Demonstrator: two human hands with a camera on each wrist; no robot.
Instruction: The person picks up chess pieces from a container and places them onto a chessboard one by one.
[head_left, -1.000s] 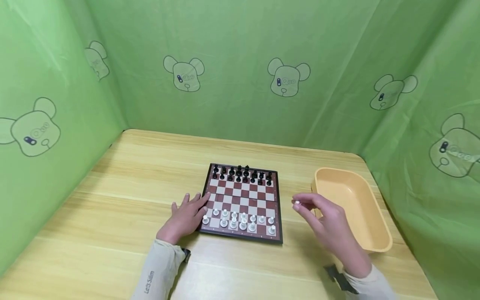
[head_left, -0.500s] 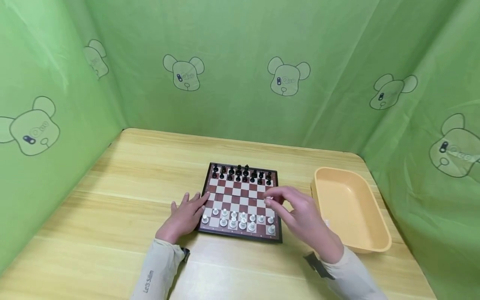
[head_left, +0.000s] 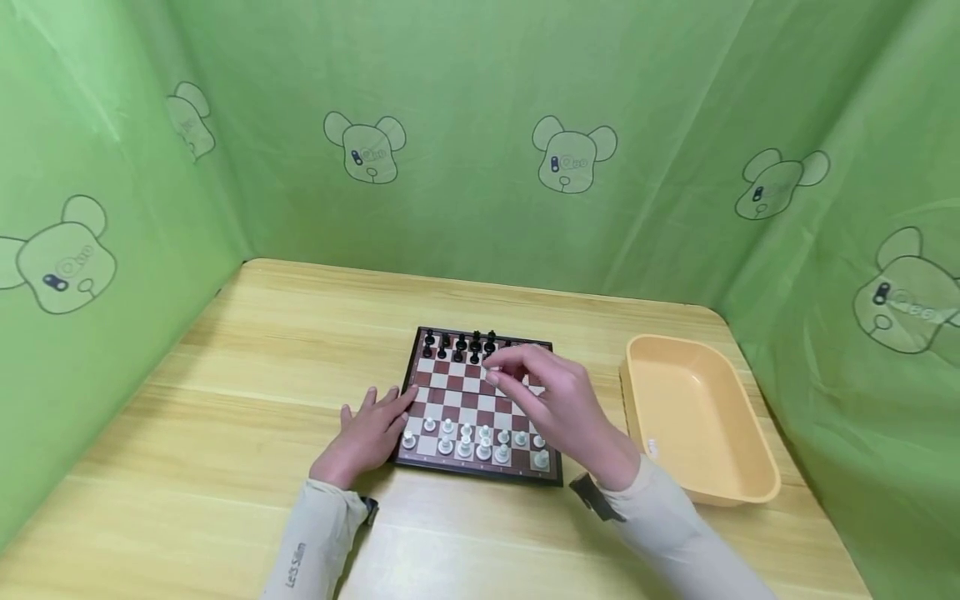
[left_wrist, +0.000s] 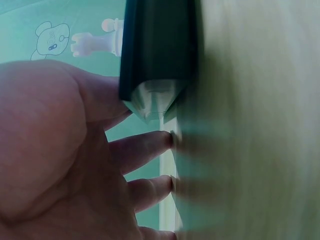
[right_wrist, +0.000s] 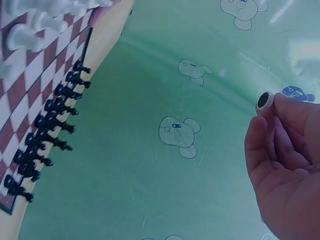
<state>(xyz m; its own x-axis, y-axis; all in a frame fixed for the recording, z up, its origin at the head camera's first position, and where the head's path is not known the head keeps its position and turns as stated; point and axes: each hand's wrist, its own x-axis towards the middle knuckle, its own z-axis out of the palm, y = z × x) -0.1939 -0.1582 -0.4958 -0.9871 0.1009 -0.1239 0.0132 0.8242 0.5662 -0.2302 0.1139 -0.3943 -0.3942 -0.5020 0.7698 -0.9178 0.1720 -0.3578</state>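
Observation:
A red-and-white chessboard (head_left: pixel 450 408) with a dark frame lies on the table. My left hand (head_left: pixel 363 437) rests along its left side with fingers spread; in the left wrist view the thumb touches the dark board edge (left_wrist: pixel 159 45). Over the board's right half, my right hand (head_left: pixel 562 408) pinches a small white chess piece (right_wrist: pixel 265 100) between thumb and index finger. Its round base with a dark disc faces the right wrist camera; the fingers hide its top. Black chess pieces (head_left: pixel 459 343) stand in two rows at the far side, partly behind the right hand. White chess pieces (head_left: pixel 483 452) line the near side.
To the right of the board stands an orange plastic bin (head_left: pixel 705 417), with something small and white (head_left: pixel 652 448) inside near its left wall. Wooden tabletop (head_left: pixel 225 400) surrounds the board. Green curtains (head_left: pixel 450 225) with bear-head prints enclose the back and sides.
From beside the bin, my right hand has moved left and away from me, over the board, with the white chess piece pinched. The left hand has kept its place.

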